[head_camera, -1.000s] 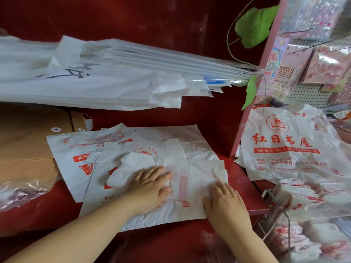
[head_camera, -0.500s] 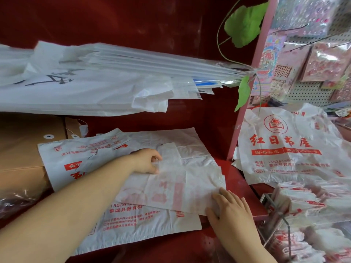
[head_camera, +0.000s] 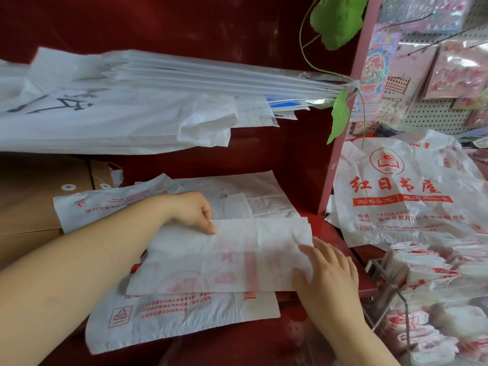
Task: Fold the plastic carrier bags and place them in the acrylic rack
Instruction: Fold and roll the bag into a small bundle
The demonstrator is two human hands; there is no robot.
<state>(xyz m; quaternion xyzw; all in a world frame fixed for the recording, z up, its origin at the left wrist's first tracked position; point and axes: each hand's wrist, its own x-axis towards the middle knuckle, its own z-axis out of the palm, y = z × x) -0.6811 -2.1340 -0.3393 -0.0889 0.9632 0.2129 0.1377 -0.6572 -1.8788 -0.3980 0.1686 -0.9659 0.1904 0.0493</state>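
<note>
The folded bag (head_camera: 216,260) is lying on the red table (head_camera: 330,225), towards its right edge and nearer the front than the back. It is showing as a thin, milky-white plastic sheet doubled over on itself, so the red print is coming through only as faint pink blocks and a round emblem. Soft creases are running across it, and a vertical fold line is crossing its right third. Its long axis is running left to right, roughly along the table's front edge, with the right end reaching close to the table's right edge.

The left hand (head_camera: 190,212) is pinching the bag's far left corner between curled fingers and thumb. The right hand (head_camera: 330,276) is lying flat with its fingers straight and slightly spread, pressing down on the bag's right end.

The folded bag is resting on a second bag (head_camera: 184,310), which is lying open and flat with sharp red text and a triangle symbol showing along its near edge. A third bag (head_camera: 111,204) is lying behind them, towards the left.

The acrylic rack (head_camera: 396,294) is standing just off the table's right front corner, holding folded bundles (head_camera: 422,265) of white and red plastic. A loose printed bag (head_camera: 401,191) is draping above it. Brown envelopes (head_camera: 31,202) are sitting at the left edge.
</note>
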